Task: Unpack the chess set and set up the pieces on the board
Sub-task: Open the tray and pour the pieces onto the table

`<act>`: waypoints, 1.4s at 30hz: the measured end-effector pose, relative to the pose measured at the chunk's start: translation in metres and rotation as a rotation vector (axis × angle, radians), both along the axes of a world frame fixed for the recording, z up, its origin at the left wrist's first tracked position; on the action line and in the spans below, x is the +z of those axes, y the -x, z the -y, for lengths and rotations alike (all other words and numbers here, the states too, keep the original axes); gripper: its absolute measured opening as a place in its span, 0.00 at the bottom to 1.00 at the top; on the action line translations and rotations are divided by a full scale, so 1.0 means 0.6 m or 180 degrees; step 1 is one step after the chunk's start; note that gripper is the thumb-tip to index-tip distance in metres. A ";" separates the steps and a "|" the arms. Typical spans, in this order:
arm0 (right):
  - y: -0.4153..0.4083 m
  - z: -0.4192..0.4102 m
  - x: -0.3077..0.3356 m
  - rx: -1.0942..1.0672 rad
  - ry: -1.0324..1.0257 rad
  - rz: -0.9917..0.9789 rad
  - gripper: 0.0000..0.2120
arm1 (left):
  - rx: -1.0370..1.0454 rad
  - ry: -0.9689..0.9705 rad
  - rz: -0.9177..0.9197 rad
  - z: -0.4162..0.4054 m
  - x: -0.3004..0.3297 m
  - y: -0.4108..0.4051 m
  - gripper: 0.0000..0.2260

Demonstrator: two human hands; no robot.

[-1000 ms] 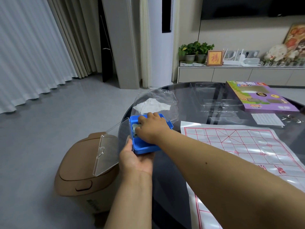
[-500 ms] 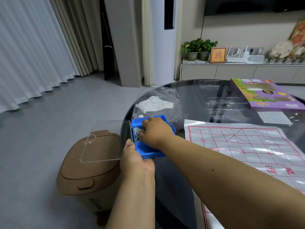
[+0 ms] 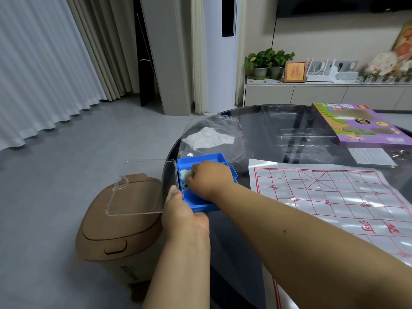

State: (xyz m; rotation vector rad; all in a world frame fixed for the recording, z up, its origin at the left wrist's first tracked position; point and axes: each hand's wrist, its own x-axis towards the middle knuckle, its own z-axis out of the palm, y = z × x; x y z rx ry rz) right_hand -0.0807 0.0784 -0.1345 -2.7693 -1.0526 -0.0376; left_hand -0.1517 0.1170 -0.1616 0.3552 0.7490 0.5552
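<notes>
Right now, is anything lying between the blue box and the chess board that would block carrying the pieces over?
Nothing visible does. The right hand is inside the blue box, and the glass table between it and the chess board looks bare.

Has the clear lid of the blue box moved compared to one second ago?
Yes. The clear lid has swung down from a steep tilt to lie nearly flat over the brown bin, hinged to the blue box.
</notes>
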 end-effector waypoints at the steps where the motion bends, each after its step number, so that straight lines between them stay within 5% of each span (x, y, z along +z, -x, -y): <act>1: -0.001 -0.001 -0.002 0.0015 0.0016 0.0020 0.16 | 0.0012 -0.0002 0.0004 -0.001 0.000 0.000 0.16; 18: -0.031 -0.013 0.015 -0.0278 -0.0768 -0.0782 0.17 | -0.0010 0.0030 0.0188 0.006 0.010 0.005 0.10; 26: -0.017 -0.004 0.051 -0.0211 -0.1579 -0.0284 0.22 | 0.0028 0.0002 0.0237 -0.006 0.024 0.014 0.09; 32: -0.029 0.042 0.070 -0.0776 -0.2635 -0.0014 0.21 | 0.0077 0.0019 0.0311 -0.040 0.034 0.025 0.10; 36: -0.042 0.063 0.026 -0.1143 -0.1919 -0.0121 0.22 | 0.0292 -0.0026 0.0430 -0.070 0.030 0.030 0.11; 42: -0.019 0.060 -0.036 -0.0527 -0.0581 -0.0039 0.19 | 0.0666 -0.0187 0.0621 -0.088 0.031 0.037 0.14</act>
